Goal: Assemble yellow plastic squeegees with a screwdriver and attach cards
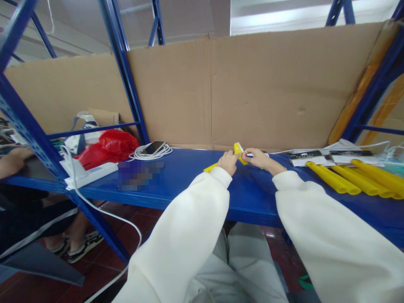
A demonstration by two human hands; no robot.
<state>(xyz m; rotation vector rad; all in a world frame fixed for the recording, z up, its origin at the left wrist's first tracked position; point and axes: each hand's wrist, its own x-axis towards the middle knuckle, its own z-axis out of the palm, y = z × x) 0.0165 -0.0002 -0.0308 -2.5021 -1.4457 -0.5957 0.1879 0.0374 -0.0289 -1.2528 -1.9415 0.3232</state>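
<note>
My left hand [227,162] is closed over a yellow piece [210,168], whose end shows at the wrist side. Just past its fingertips, a yellow part with a white edge [237,148] stands up at a tilt; whether it belongs to the same piece is hidden. My right hand [258,158] is closed in a pinch at the white edge of that part. What lies between its fingertips is too small to name. Behind the right hand, a bit of something white shows. Both hands are above the blue shelf top [183,172].
Several yellow tubes [328,179] lie at the right, by white-and-black packets [307,158]. To the left are a phone [153,147] on a coiled white cable, a white power strip [94,174] and a red bag [110,147]. Cardboard [268,88] closes the back. Another person's arm [14,162] is far left.
</note>
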